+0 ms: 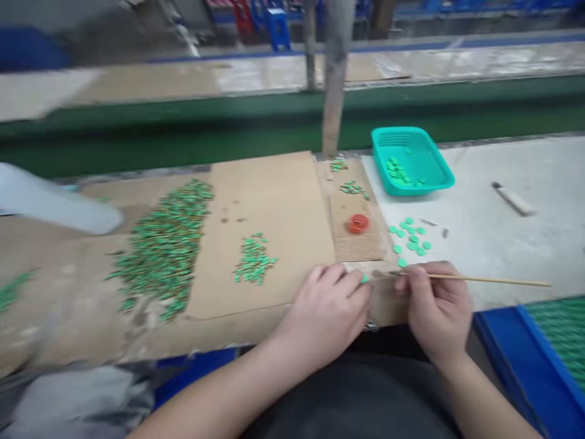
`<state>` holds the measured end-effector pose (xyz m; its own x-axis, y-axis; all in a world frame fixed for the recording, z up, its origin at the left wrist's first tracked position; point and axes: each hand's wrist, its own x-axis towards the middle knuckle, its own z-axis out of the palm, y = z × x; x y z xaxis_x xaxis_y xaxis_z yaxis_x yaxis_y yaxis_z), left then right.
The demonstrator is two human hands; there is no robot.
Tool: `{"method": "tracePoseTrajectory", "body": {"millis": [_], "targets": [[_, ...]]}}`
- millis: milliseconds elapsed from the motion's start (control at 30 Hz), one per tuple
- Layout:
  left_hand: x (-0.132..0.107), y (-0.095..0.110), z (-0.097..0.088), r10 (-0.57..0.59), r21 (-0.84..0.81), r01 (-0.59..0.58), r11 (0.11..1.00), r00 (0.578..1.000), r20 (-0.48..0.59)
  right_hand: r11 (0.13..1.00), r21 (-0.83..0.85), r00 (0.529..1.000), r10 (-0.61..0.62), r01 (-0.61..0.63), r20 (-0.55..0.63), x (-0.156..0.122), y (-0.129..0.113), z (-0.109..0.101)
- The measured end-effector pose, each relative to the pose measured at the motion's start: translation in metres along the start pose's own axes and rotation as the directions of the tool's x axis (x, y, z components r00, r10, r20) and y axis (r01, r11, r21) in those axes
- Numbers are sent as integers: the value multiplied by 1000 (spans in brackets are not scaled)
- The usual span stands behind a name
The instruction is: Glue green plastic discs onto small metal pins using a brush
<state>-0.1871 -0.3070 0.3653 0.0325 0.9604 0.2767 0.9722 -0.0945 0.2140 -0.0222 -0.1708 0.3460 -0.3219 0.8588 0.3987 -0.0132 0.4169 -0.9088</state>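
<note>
My left hand point(328, 305) is closed near the table's front edge, its fingertips pinching a small green disc point(364, 278) that shows only in part. In my right hand point(439, 311) is a thin paintbrush point(491, 280) with a pale wooden handle; its dark tip points left towards the disc, with a small gap between. Several loose green discs point(413, 239) lie on the white surface just beyond my right hand. A small red cap point(358, 224) stands on a cardboard piece point(361, 249) ahead of both hands; its contents are too blurred to tell.
A turquoise basket point(445, 177) holds more green discs. Small green-and-brown pieces form a large pile point(167, 247) at left and a smaller one point(254, 259) on the cardboard sheet point(278, 201). A post point(336, 79) rises behind. A marker-like object point(512, 199) lies right.
</note>
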Motion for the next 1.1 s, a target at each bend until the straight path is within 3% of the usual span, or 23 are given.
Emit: {"method": "tracePoseTrajectory", "body": {"millis": [133,233,300,367,400,433,500,567,633,767,900,1000,1100], "targets": [[0,-16,-9,107,-39,-104,994,989,103,999,-16,999,40,-40,-12,-3,4,-1],[-4,-26,-16,172,-117,-159,980,979,108,998,-14,998,64,-64,-10,-5,3,-2],[-20,-37,-26,102,-143,-91,986,992,74,996,-1,996,86,-86,-22,-6,2,-3],[-53,-55,-43,-109,-133,109,985,994,9,995,30,995,97,-96,-25,-7,3,-4],[-76,-66,-55,-265,-117,259,959,963,-47,994,48,994,104,-103,-21,-7,4,-4],[-101,-77,-68,-422,-108,412,905,900,-106,992,66,994,110,-108,-17,-6,5,-4],[-155,-94,-93,-661,-122,651,749,722,-205,989,102,994,106,-106,0,-6,8,-5],[-201,-99,-109,-785,-159,772,616,584,-206,990,119,996,78,-81,35,-4,10,-6],[-232,-96,-111,-846,-197,823,533,510,-158,991,126,997,35,-43,65,-2,10,-8],[-248,-86,-89,-898,-228,869,439,420,-130,992,128,996,-6,-5,85,0,5,-7],[-251,-90,-72,-918,-237,889,392,363,-158,999,24,999,23,-24,34,-3,0,-3],[-259,-94,-71,-930,-261,894,364,336,-145,1000,-19,1000,24,-24,14,-5,1,-2],[-266,-94,-77,-929,-277,887,369,352,-113,1000,3,1000,17,-17,23,-5,3,-2]]}}
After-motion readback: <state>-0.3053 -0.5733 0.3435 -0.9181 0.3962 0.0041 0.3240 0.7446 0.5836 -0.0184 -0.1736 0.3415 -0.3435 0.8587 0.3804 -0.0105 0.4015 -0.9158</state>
